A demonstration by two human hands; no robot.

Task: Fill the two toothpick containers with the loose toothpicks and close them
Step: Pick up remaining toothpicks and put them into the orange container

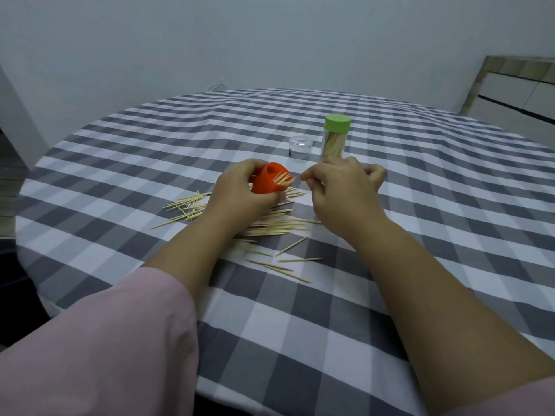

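Toothpicks going into the orange container

Head view: left hand (240, 192) grips the tilted orange container (265, 183) over loose toothpicks (270, 226) on the desk (450, 205); right hand (339, 187) fingers curled, contents unclear. Green-lidded container (336, 136) stands behind.

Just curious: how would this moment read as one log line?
left hand grips orange container | toothpicks poke out | right hand beside | green-lidded container closed

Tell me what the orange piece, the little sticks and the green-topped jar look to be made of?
The orange piece looks like matte moulded plastic: even colour, smooth curve, no shine. The loose toothpicks seem pale bare wood or bamboo, thin with pointed ends. The green-lidded jar has a clear body, likely plastic though possibly glass, since the sticks inside show through; its lid looks like matte plastic.
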